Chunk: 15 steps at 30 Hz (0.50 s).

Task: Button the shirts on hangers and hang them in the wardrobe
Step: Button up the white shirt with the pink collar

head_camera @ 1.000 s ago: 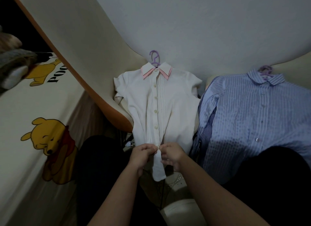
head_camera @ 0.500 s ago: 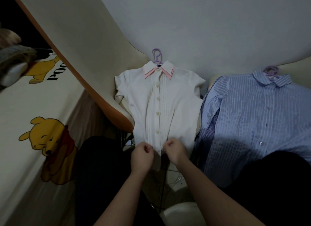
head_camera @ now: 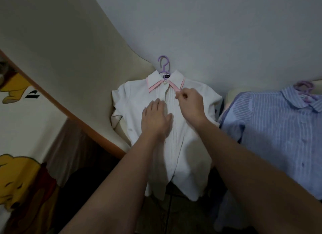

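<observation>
**Head view: both hands on the white shirt, near the collar**

Backdrop: a pale grey wall [head_camera: 226,33] fills the top. A cream panel [head_camera: 61,51] with an orange edge slants down the left side. Below it lies a bear-print sheet [head_camera: 20,129].

Blue striped shirt [head_camera: 278,138]: at the right, spread flat with its front up, on a purple hanger [head_camera: 304,87]. Its left sleeve lies just beside the white shirt.

White shirt [head_camera: 191,155]: in the centre, laid out front up against the wall and the panel, with its hem toward the person. The placket is closed at the neck. The buttons lower down are too blurred to tell.

Left hand [head_camera: 155,118]: grip wide, holding nothing. The palm lies flat with fingers straight, and it presses the shirt front just left of the placket.

Right hand [head_camera: 191,103]: grip narrow, fingers curled. Thumb and forefinger pinch the white shirt at the pink-edged tip of its collar, on the right side.

Lilac hanger [head_camera: 163,64]: the hook stands clear above the white shirt's neck.

Collar [head_camera: 156,80]: white with pink trim, both points lying flat.

Top button [head_camera: 164,83]: pale, sitting where the collar points meet.
</observation>
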Motion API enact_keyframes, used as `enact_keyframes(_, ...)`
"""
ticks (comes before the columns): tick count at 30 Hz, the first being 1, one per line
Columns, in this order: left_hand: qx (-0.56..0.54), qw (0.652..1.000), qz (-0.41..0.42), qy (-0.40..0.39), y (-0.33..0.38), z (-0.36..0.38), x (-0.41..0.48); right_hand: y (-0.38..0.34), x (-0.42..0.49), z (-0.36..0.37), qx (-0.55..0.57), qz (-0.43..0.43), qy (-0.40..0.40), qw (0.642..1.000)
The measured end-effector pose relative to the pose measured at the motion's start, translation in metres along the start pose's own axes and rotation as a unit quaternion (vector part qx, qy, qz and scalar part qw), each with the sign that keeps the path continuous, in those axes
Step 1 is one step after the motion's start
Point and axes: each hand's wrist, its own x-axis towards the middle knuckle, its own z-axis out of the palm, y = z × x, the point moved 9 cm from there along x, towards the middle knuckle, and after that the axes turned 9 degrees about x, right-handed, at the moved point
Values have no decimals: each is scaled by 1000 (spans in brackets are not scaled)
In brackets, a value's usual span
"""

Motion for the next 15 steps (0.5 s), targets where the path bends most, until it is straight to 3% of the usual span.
enact_keyframes(4, 53, 997, 13, -53, -15, 44, 8, 12, 63, 11, -92, -44, -3, 995)
enact_keyframes(10, 58, 997, 0, 58, -16, 41, 5, 10, 131, 38, -143, -92, -6, 985)
enact_keyframes(15, 69, 995, -8, 71, -20, 48, 8, 16, 162, 91, -170, -42, -126, 976)
